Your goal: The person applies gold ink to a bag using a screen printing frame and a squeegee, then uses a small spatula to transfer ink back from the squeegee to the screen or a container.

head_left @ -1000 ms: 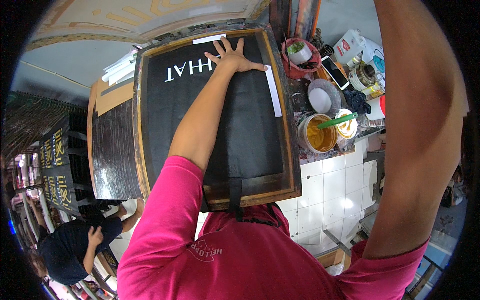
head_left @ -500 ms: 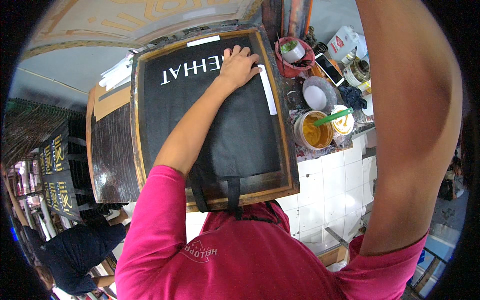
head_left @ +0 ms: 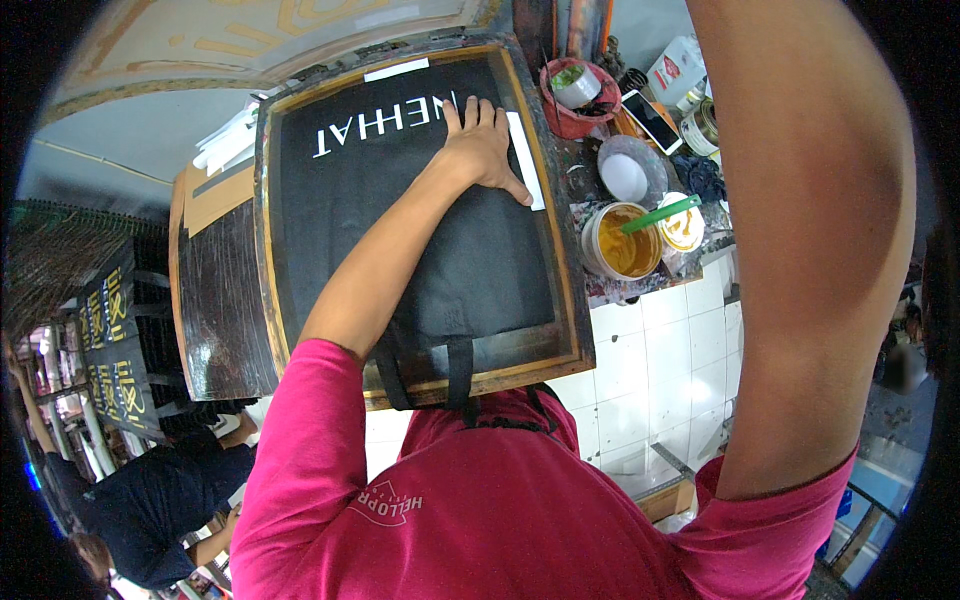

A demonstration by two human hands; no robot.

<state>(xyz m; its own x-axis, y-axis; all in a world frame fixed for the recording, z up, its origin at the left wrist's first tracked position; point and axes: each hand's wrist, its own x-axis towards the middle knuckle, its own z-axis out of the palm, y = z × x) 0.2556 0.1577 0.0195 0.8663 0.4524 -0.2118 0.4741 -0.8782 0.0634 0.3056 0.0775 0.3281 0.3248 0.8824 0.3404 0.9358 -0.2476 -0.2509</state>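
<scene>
My left hand (head_left: pixel 478 152) lies flat and open on a black cloth tote bag (head_left: pixel 350 235), its fingers spread and its thumb on a white strip (head_left: pixel 524 150) along the bag's right side. White printed lettering (head_left: pixel 385 124) runs across the bag's far part, upside down to me; the fingers touch its right end. Two black handles (head_left: pixel 459 372) hang toward me over the near edge of a dark board with a yellowish rim (head_left: pixel 571 330). My right arm (head_left: pixel 815 260) is raised along the right side, and its hand is out of the picture.
A framed screen (head_left: pixel 330 50) stands tilted up beyond the board. To the right are a tub of yellow ink (head_left: pixel 628 250) with a green-handled tool (head_left: pixel 662 213), a red basket (head_left: pixel 577 115) and a phone (head_left: pixel 651 122). At left, a person in dark clothes (head_left: pixel 165 505) bends near printed black bags (head_left: pixel 115 345).
My left hand has slid toward me over the bag, and its bent fingers have spread out flat. More of the white lettering shows. The right arm stays raised.
</scene>
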